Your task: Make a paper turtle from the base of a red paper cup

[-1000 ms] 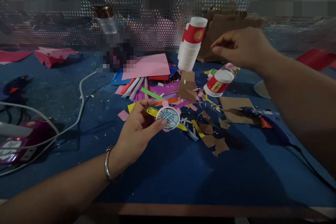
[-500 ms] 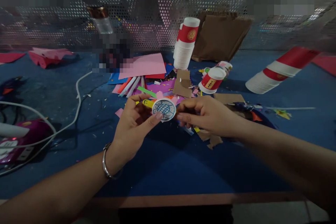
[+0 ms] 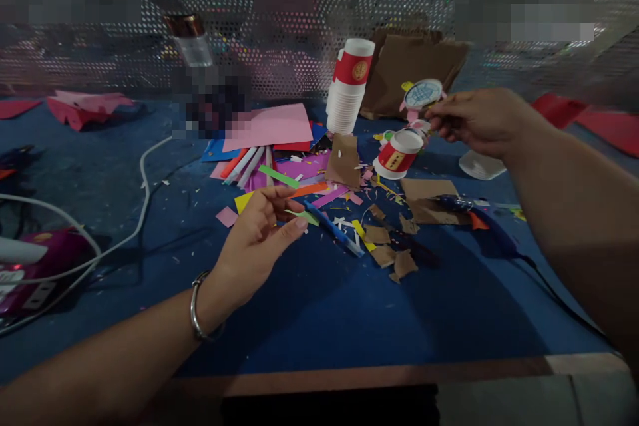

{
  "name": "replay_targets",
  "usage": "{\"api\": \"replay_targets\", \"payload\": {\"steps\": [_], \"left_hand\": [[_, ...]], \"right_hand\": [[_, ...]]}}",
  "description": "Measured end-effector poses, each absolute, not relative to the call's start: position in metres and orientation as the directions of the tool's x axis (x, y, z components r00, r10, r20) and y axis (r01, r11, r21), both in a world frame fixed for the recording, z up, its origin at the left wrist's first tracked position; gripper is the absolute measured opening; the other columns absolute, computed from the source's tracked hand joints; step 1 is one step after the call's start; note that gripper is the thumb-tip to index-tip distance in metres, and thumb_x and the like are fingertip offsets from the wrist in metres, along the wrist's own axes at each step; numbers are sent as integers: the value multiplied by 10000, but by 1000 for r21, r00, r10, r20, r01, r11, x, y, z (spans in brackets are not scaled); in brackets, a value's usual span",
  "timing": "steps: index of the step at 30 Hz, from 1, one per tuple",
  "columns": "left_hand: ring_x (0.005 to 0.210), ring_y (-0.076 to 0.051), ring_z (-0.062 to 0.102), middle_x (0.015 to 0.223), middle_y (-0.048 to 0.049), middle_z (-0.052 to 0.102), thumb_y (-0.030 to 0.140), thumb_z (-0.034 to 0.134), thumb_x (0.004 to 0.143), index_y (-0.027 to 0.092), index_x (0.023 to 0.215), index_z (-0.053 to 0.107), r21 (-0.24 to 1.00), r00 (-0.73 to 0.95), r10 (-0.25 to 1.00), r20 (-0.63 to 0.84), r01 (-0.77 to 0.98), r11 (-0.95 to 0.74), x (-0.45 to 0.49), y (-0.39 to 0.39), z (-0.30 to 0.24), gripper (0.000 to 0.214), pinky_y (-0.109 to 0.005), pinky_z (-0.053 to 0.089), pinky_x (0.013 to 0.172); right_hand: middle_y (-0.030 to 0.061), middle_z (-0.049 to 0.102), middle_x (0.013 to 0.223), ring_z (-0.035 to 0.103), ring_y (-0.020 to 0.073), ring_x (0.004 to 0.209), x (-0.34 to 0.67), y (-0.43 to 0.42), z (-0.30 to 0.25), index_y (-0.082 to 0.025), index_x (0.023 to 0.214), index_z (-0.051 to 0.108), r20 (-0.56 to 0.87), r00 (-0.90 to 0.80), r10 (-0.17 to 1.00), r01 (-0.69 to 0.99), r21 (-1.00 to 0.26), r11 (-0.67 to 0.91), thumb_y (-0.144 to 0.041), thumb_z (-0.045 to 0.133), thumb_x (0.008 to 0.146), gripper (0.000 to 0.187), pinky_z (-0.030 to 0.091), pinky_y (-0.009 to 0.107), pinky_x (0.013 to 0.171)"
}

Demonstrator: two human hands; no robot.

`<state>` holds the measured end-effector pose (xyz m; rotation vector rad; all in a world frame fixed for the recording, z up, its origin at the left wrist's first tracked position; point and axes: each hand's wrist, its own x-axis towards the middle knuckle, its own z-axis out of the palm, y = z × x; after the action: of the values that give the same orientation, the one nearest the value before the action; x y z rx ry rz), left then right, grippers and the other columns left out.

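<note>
In my right hand (image 3: 472, 121), fingers pinched, is a small paper turtle (image 3: 423, 93): a round white disc with blue grid lines, a yellow head and pink legs. It is held up at the back right, above an upside-down red and white paper cup (image 3: 399, 154). My left hand (image 3: 264, 229) hovers over the table, thumb and fingers apart with nothing between them. Beyond its fingertips lie a light green paper piece (image 3: 305, 216) and a blue pen-like stick (image 3: 334, 229). A silver bracelet circles the left wrist.
Tall stacked paper cups (image 3: 349, 86) stand at the back, beside brown cardboard (image 3: 414, 73). A glue gun (image 3: 492, 226) rests on the right, its cord trailing to the table's edge. Coloured paper (image 3: 269, 126) and cardboard scraps (image 3: 384, 254) cover the middle. A white cable (image 3: 144, 193) and purple power strip (image 3: 50, 259) lie left.
My right hand has carried the paper turtle from the middle up to the back right. My left hand has let go of it and stays nearly in place.
</note>
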<state>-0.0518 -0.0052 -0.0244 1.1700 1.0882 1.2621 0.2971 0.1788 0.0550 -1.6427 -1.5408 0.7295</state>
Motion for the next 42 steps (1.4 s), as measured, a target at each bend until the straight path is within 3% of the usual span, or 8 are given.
{"api": "replay_targets", "payload": {"steps": [3,6,11,17,25,30,36,42], "left_hand": [[974,-188,689,1086,-52,712,315,874,916,213,1231,633,994,41,998,43,-104,-39,-52,-6,-23,410,-294,583,792],[946,-173,693,1072,-46,715,310,867,926,212,1229,628,993,54,997,55,-106,-50,-52,-6,-23,398,-280,588,780],[954,-164,701,1072,-43,725,307,857,939,211,1239,637,994,62,994,88,-74,-83,-53,-5,-26,384,-270,596,789],[905,-150,700,1061,-35,721,337,847,944,217,1228,632,992,41,991,124,-42,-122,-56,-4,-26,376,-256,600,747],[919,-154,713,1067,-43,728,320,841,937,213,1232,618,989,57,987,151,-7,-151,-56,-4,-26,385,-272,603,759],[1073,-224,726,1165,-83,723,356,819,953,216,1260,613,938,66,952,298,168,-305,-56,-3,-27,396,-393,621,900],[1478,-351,584,1545,-148,629,468,879,897,241,1452,572,741,186,866,464,455,-494,-48,-6,-17,674,-572,467,1245],[1117,-266,744,1261,-90,767,363,865,873,205,1331,648,742,336,864,375,449,-498,-32,-3,-10,531,-420,596,1012]], "right_hand": [[91,712,638,520,93,527,313,190,41,-151,742,710,39,151,988,678,-731,-75,-127,668,1022,284,354,348,580],[77,690,579,549,124,533,318,186,35,-170,724,710,120,187,975,801,-593,-81,-200,732,999,277,383,355,612],[69,780,836,653,177,721,302,160,33,-200,985,788,286,-41,957,917,-369,149,-398,807,927,207,428,354,737],[73,752,894,631,195,752,288,136,29,-195,1036,741,317,-239,918,915,-243,322,-514,728,932,336,442,351,737],[100,698,920,614,220,822,283,116,28,-203,895,649,324,-333,886,899,-173,401,-320,646,950,129,411,372,727],[79,689,914,630,223,813,264,75,43,-225,944,659,457,-390,799,816,-232,530,-383,668,1014,173,450,376,742],[-8,658,810,599,134,687,220,27,46,-217,912,663,444,-618,649,433,-496,752,-321,720,1038,173,452,304,651],[1,685,845,621,139,700,210,19,38,-213,931,670,402,-662,633,357,-573,738,-296,693,1051,147,469,303,657]]}}
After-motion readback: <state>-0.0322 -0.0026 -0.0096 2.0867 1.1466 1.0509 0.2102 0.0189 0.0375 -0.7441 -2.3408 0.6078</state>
